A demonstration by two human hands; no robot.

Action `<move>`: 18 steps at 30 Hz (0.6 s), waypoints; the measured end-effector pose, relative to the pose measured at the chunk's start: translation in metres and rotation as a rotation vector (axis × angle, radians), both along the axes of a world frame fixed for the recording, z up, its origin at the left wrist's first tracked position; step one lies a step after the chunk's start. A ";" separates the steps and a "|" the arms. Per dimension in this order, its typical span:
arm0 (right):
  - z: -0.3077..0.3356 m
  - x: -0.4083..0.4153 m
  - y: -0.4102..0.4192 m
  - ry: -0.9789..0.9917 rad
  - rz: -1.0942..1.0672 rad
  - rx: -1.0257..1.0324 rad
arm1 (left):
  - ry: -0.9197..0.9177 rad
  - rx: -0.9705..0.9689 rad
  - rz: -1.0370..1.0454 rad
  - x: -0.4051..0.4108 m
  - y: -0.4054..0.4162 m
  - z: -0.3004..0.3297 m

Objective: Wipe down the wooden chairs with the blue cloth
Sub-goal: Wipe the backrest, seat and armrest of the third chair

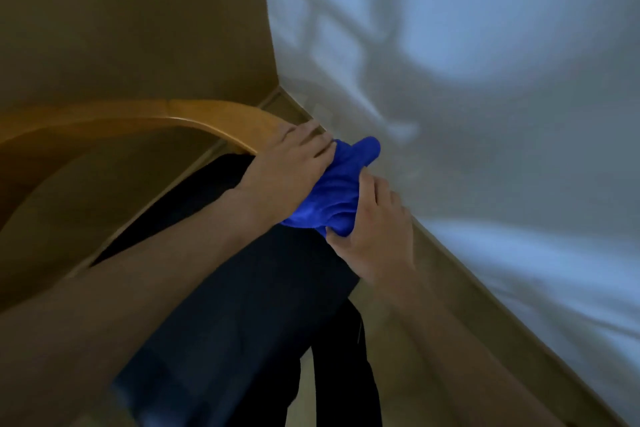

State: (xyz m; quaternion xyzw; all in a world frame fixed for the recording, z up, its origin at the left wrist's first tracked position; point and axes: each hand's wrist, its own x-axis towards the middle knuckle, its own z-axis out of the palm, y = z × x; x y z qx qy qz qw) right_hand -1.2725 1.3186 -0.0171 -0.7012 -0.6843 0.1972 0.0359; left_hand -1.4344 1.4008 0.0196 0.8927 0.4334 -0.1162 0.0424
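1. Two bare forearms reach in from the bottom edge of the view, closest to the camera, over a dark-clothed leg [242, 288] that runs up the middle of the frame.
2. Left hand [287, 170] lies palm-down with fingers stretched forward, pressing on the upper left part of the blue cloth [332, 194]; its fingers are flat rather than curled, so it presses more than it grips.
3. Right hand [377, 236] is closed on the lower right edge of the same cloth, with thumb and fingers pinching a bunched fold.
4. That cloth is crumpled between both hands, and a rounded corner sticks out past the left fingertips toward the pale wall [485, 80].
5. It sits at the right end of the curved back rail of a wooden chair [166, 118], which arcs away to the left; whether cloth and rail touch is hidden by the left hand.
6. Beyond the rail a tan wall [121, 10] meets the pale one in a corner, and a wooden skirting board [485, 281] runs along the foot of the pale wall.
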 end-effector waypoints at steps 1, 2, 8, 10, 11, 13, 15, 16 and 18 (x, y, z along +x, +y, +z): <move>-0.001 0.008 -0.015 -0.002 -0.035 -0.016 | -0.008 0.004 -0.035 0.012 -0.010 -0.001; -0.001 0.016 -0.029 -0.001 -0.064 -0.039 | -0.015 0.004 -0.068 0.025 -0.020 -0.001; -0.002 0.043 -0.094 0.057 -0.230 -0.102 | -0.041 -0.009 -0.255 0.070 -0.064 -0.004; 0.000 0.045 -0.102 0.093 -0.254 -0.112 | -0.046 0.002 -0.286 0.074 -0.071 -0.005; 0.000 0.045 -0.103 0.106 -0.258 -0.115 | -0.051 0.007 -0.288 0.074 -0.072 -0.006; 0.002 0.044 -0.099 0.103 -0.238 -0.113 | -0.062 0.018 -0.285 0.072 -0.071 -0.008; 0.005 0.041 -0.090 0.041 -0.170 -0.096 | -0.060 0.024 -0.280 0.068 -0.069 -0.009; 0.007 0.039 -0.085 -0.010 -0.124 -0.089 | -0.053 0.028 -0.270 0.066 -0.066 -0.009; 0.011 0.035 -0.070 -0.096 -0.031 -0.088 | -0.044 0.045 -0.227 0.057 -0.059 -0.009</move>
